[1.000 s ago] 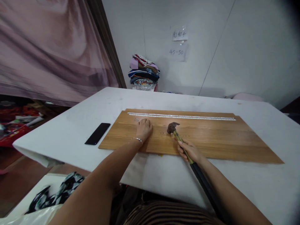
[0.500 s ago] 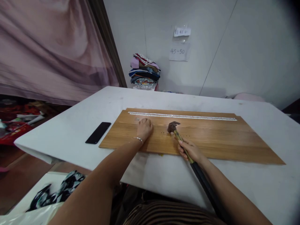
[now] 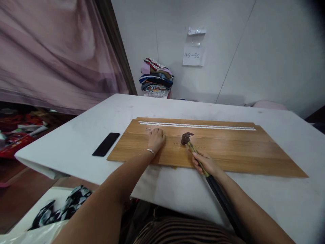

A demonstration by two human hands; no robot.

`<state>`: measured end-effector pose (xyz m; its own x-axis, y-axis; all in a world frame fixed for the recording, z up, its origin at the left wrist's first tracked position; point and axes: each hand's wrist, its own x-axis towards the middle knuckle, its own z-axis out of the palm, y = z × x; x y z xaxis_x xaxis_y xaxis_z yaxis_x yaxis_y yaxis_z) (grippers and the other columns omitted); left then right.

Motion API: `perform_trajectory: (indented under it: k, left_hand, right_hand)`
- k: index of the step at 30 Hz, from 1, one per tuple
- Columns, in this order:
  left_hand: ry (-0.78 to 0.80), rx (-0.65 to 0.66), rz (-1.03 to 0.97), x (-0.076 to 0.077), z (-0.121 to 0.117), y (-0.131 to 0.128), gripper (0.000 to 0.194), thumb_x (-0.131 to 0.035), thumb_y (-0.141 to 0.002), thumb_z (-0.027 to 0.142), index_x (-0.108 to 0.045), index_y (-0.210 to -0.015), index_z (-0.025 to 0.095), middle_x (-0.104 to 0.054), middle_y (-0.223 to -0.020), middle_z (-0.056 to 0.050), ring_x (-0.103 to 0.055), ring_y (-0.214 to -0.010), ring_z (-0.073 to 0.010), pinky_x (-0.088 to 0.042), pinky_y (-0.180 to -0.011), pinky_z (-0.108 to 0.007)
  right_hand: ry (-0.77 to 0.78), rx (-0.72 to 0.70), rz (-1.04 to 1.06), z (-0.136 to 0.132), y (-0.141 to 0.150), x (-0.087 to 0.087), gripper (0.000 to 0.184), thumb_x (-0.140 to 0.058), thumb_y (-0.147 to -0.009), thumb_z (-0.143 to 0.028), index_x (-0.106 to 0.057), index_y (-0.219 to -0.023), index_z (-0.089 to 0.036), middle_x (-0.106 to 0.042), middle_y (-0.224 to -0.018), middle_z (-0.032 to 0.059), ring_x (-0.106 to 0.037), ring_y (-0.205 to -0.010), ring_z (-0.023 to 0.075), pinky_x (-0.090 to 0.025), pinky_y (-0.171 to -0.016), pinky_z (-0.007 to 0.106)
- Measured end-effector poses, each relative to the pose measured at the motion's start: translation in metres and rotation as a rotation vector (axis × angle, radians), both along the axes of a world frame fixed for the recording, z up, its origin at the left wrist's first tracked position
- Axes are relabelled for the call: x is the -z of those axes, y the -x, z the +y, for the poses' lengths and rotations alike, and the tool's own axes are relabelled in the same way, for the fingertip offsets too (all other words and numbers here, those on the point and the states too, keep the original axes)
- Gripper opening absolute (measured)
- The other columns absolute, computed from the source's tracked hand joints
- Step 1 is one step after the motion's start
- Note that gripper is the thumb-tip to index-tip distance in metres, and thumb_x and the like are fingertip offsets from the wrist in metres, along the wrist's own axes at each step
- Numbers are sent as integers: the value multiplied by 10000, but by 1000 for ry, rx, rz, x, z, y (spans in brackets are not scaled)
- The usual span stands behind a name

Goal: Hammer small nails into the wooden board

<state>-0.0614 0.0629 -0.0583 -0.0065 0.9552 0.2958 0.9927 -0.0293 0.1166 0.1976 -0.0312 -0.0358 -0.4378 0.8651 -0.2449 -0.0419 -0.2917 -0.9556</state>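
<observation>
My right hand (image 3: 203,162) is wrapped round the yellowish upper shaft of a claw hammer (image 3: 196,154); its black grip runs back beneath my forearm. The rusty hammer head rests on a long wooden board (image 3: 241,149), amid a row of small dark nail heads or holes (image 3: 201,147). My left hand (image 3: 156,139) lies palm down on the board, left of that row, with its fingers slightly bent and the thumb hidden. Just beyond its fingertips are a few loose nails (image 3: 148,129). Two white measuring strips (image 3: 198,126) stretch along the far side of the board.
The board lies on a white table (image 3: 83,135), with a black phone (image 3: 106,144) to its left. Folded clothes (image 3: 156,79) are stacked behind the table against the wall. Paper notes (image 3: 194,56) hang there, and a pink curtain (image 3: 58,51) covers the left side.
Both hands, the hammer and the board stay in place. Only the camera view shifts very slightly.
</observation>
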Motion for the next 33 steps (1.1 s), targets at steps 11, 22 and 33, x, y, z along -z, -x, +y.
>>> perform_trajectory:
  k: [11,22,33]
  left_hand:
    - [-4,17,-35,2,2,2,239,-422,-932,270,-628,-1003,173,-628,-1165,-136,-526,-1153,-291,-373,-1003,-444]
    - [4,13,-38,1,1,1,255,-414,-934,277,-633,-1012,172,-629,-1150,-143,-523,-1153,-295,-384,-996,-449]
    - [5,10,-38,-1,1,1,248,-408,-938,276,-625,-1004,177,-632,-1146,-135,-526,-1156,-288,-376,-1007,-441]
  right_hand:
    - [4,2,8,0,-2,-1,406,-635,-772,-592,-458,-815,-229,-468,-548,-101,-373,-317,49,-265,-291,182]
    - [0,9,32,-1,1,0,443,-650,-748,-622,-457,-808,-229,-470,-540,-103,-368,-311,47,-279,-288,178]
    - [-14,-6,-11,-2,7,1,470,-641,-740,-646,-438,-790,-225,-476,-531,-109,-363,-305,39,-291,-286,171]
